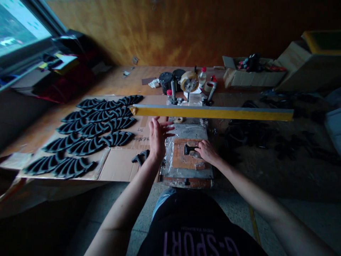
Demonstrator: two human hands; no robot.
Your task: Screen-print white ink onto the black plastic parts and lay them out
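My right hand [207, 151] pinches the end of a black T-shaped handle-like piece [189, 149], which lies on a brown board [179, 156] on the grey metal plate [170, 173]. Raised over the plate's left edge, my left hand [157, 139] has its fingers spread and nothing in them. Beside my left forearm, two similar black pieces [140, 156] rest on the cardboard. Several rows of the same black pieces [102, 128] lie nested together farther left.
A long yellow-and-grey bar [213, 112] crosses above the plate's far side. Behind it stand dark tubs [165, 81], a tape roll [189, 81] and a red-capped bottle [202, 77]. More black pieces [247, 133] lie in shadow at right, near an open carton [247, 77].
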